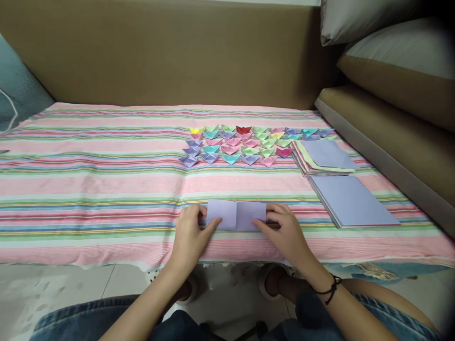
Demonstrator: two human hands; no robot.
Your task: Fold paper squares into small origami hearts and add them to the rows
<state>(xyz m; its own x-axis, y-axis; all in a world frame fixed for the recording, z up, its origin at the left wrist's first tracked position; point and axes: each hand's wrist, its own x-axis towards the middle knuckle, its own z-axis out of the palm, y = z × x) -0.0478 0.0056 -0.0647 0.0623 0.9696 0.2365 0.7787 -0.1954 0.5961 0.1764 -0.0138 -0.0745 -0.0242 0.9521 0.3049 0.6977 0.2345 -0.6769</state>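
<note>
A folded lavender paper [236, 214] lies near the front edge of the striped cloth [106, 189]. My left hand [190, 237] pinches its left end, thumb on top. My right hand [286, 232] pinches its right end, fingers pressed on the paper. A crease runs down the paper's middle. Farther back sit several small folded paper shapes [245, 144] in rows, in purple, pink, green, blue, yellow and red.
Two stacks of coloured square sheets lie at the right: a near stack [351, 201] topped with lavender and a far stack [325, 156]. Brown cushions [391, 123] stand at the right, a brown backrest [177, 52] behind. White floor tiles and my knees show below.
</note>
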